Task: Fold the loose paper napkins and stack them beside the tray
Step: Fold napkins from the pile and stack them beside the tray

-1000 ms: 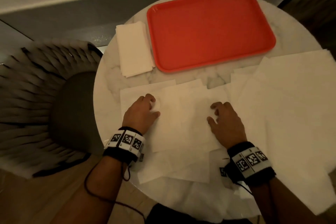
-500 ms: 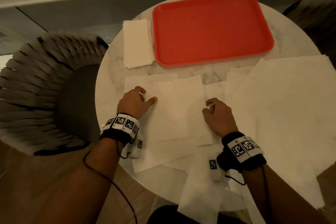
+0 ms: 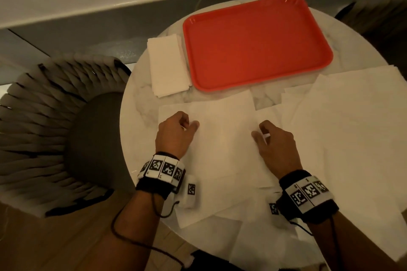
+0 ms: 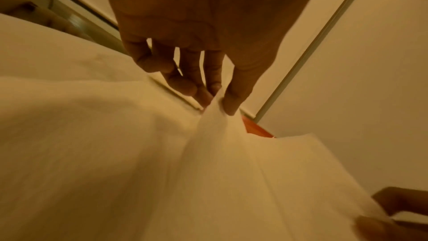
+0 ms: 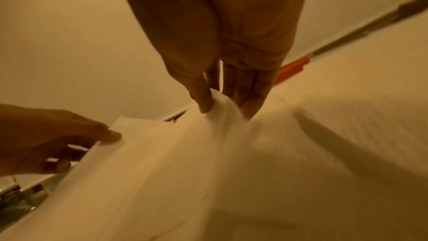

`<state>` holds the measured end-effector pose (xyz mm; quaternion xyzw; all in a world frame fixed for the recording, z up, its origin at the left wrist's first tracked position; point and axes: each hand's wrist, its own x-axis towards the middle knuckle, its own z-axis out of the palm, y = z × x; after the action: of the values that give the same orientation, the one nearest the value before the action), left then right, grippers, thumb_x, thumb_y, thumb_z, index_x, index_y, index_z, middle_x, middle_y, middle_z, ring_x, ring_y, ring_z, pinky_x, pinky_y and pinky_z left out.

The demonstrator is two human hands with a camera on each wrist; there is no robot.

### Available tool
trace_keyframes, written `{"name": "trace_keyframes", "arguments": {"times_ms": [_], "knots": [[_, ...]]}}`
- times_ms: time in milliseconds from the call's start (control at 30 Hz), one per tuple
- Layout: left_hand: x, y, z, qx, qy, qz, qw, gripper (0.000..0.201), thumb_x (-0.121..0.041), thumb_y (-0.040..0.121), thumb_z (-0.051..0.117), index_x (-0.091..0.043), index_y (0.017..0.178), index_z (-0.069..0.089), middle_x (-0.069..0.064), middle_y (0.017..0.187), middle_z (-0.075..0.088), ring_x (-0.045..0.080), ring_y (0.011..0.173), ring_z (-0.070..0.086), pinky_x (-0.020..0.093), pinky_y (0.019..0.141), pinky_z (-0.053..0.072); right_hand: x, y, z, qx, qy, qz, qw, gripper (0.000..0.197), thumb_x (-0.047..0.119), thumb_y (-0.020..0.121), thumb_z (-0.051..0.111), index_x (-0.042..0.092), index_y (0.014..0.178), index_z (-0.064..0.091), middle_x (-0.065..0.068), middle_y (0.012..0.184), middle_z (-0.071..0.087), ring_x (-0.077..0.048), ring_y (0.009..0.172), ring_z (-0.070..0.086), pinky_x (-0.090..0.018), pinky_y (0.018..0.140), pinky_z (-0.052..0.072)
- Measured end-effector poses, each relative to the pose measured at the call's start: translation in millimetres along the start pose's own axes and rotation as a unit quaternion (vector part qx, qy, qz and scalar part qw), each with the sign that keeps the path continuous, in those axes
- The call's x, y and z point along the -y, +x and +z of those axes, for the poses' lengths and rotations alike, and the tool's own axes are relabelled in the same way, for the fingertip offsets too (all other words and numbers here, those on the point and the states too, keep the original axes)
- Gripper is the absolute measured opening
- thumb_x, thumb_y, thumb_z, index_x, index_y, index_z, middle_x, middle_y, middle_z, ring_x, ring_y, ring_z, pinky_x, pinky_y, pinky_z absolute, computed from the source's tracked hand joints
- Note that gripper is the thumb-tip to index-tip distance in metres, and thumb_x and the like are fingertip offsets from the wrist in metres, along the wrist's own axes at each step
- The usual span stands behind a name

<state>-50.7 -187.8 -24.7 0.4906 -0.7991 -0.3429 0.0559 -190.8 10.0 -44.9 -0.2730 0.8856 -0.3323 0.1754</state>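
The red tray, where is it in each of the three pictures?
Head view: the red tray lies at the far middle of the round table, beside the folded napkins.
Left wrist view: only a small orange-red sliver shows just below the pinching fingers.
Right wrist view: a thin orange-red strip peeks out right of the fingers.
Shared landmark: the napkin that both hands pinch.

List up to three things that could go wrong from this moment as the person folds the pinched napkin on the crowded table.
1. Both the left hand and right hand pinch the thin napkin; pulling apart could tear it.
2. Loose napkins overlap beneath it, so a second sheet may lift too.
3. Sheets overhanging the table edge near the wrists could slide off.
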Motion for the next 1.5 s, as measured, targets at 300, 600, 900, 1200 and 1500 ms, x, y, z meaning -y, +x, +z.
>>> {"name": "trace_keyframes", "arguments": {"times_ms": [300,600,900,1200,1500], "knots": [[-41.8,-2.3,-45.4,0.114,-0.261,-0.008,0.958,0.017,-0.022,0.092,0.062,-0.006,0.091,0.062,0.012,0.093,0.069,0.024,0.082,0.067,0.034,0.065,0.06,73.9,-8.0,-9.3,0.027,0.271,0.021,0.962,0.01,0.003,0.086,0.06,0.012,0.086,0.057,0.008,0.116,0.066,-0.008,0.097,0.066,-0.019,0.079,0.053],[-62.5,2.6,-62.6,0.253,-0.38,-0.007,0.89,0.021,-0.029,0.096,0.061,-0.01,0.087,0.058,0.009,0.089,0.069,0.025,0.083,0.069,0.044,0.077,0.06,113.1,-5.8,7.8,0.092,0.492,0.097,0.86,0.036,0.022,0.081,0.051,0.008,0.113,0.055,-0.013,0.112,0.065,-0.032,0.097,0.063,-0.05,0.081,0.052],[2.4,23.5,-68.2,0.146,-0.428,-0.137,0.882,0.02,-0.034,0.093,0.062,-0.015,0.098,0.062,0.002,0.086,0.064,0.019,0.08,0.058,0.032,0.07,0.047,124.9,8.0,29.5,0.086,0.428,0.126,0.891,0.039,0.003,0.088,0.063,0.025,0.12,0.055,0.003,0.11,0.071,-0.018,0.097,0.07,-0.033,0.074,0.058],[5.7,108.8,-69.2,0.089,-0.363,-0.026,0.927,0.016,-0.02,0.092,0.067,-0.006,0.098,0.065,0.004,0.076,0.063,0.011,0.058,0.056,0.022,0.052,0.049,102.4,22.9,30.6,0.094,0.248,0.078,0.961,0.036,0.009,0.09,0.061,0.032,0.118,0.054,0.01,0.099,0.069,-0.008,0.084,0.068,-0.022,0.073,0.054],[40.8,245.5,-70.3,0.011,-0.245,-0.078,0.966,0.038,-0.028,0.091,0.069,-0.002,0.119,0.064,0.001,0.068,0.061,0.002,0.044,0.052,0.019,0.046,0.043,28.4,-4.8,31.2,0.048,-0.151,0.112,0.981,0.049,0.036,0.085,0.069,0.015,0.126,0.054,-0.004,0.122,0.049,-0.024,0.11,0.047,-0.038,0.086,0.049]]}}
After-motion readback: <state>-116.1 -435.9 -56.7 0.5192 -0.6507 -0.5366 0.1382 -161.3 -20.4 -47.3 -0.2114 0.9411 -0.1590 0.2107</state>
